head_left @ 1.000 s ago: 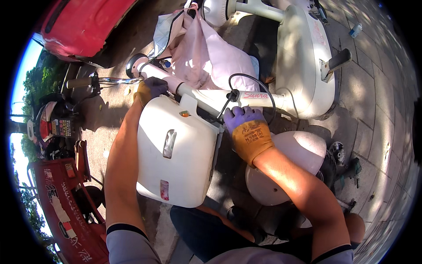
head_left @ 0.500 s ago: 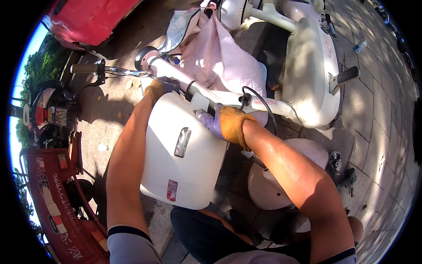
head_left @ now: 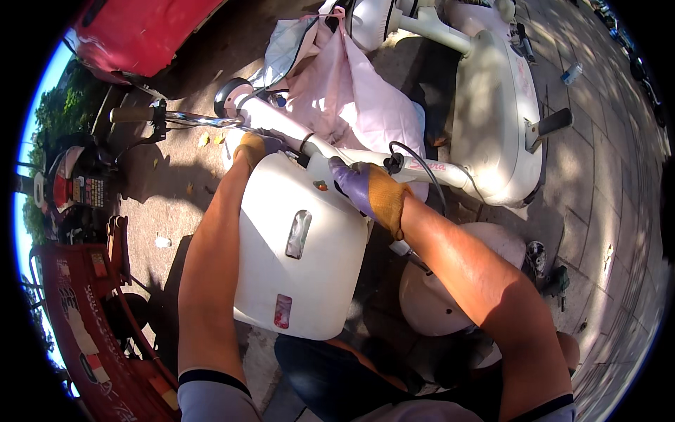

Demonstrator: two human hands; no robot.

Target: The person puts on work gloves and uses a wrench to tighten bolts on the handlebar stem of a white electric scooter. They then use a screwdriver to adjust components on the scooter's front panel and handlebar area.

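Note:
A white plastic box with rounded corners and two narrow slots sits tilted before me, against the frame tube of a white-and-pink electric scooter. My left hand, in an orange and purple glove, holds the box's far left corner; its fingertips are partly hidden there. My right hand, gloved alike, grips the far right edge, thumb pointing up toward the tube. A small orange-brown spot shows on the box beside that hand. The scooter's handlebar reaches out to the left.
Pink quilted fabric hangs beyond the tube. The white scooter body lies at the right, with a pale rounded cover nearer me. A red cart stands at the left and a red vehicle at the far left. A bottle lies on the paving.
The box has shifted slightly right and toward me. My right thumb has slid up toward the tube, uncovering the orange-brown spot. My left hand has moved only a little.

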